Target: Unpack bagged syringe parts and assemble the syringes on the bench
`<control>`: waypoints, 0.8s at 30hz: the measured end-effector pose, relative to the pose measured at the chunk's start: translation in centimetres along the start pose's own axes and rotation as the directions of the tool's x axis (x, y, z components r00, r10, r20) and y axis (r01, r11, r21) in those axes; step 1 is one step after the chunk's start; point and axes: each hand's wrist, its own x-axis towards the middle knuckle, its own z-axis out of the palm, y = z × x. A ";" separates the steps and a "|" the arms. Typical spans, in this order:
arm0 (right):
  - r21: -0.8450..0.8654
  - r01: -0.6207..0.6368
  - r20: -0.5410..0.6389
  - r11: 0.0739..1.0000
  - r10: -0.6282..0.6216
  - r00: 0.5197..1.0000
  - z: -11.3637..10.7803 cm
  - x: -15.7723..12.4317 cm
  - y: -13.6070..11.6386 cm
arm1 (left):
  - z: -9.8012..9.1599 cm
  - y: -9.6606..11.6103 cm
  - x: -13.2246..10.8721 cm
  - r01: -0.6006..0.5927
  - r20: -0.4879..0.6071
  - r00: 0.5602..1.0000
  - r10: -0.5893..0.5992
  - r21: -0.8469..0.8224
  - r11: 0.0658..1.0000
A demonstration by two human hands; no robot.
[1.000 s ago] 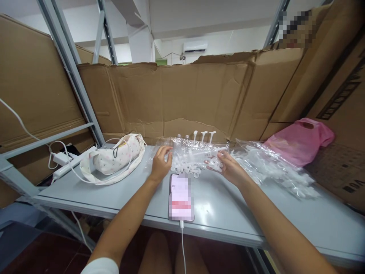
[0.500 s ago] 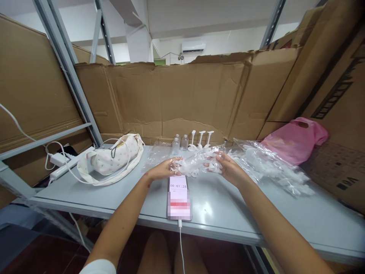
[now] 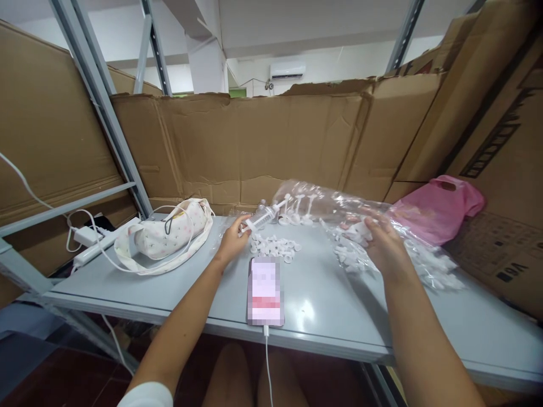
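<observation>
Clear tube [image 3: 263, 216] — in left fingers [image 3: 241, 221]

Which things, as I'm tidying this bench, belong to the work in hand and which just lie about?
Seemingly in use: clear tube in the left hand; clear bag of white parts in the right hand; loose white pieces; three upright white parts.

Probably just lying about: patterned bag; pink bag; white power strip; possibly the phone.
</observation>
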 end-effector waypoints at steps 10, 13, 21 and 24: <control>0.242 0.002 -0.218 0.970 0.052 0.975 -1.2 1.5 1.1 | 3.6 -2.3 4.2 0.083 0.111 0.988 -0.105 0.181 0.980; 0.206 -0.027 -0.164 0.978 0.061 0.985 -0.8 1.2 1.5 | 5.3 -2.9 5.6 0.120 0.165 0.975 -0.151 0.185 0.975; 0.107 -0.082 -0.044 0.991 0.087 0.995 0.1 0.5 1.8 | 7.7 -3.8 6.6 0.158 0.162 0.970 -0.180 0.143 0.977; 0.100 -0.102 -0.023 0.990 0.105 0.994 0.2 0.4 1.8 | 7.9 -3.2 6.1 0.125 0.121 0.982 -0.142 0.137 0.983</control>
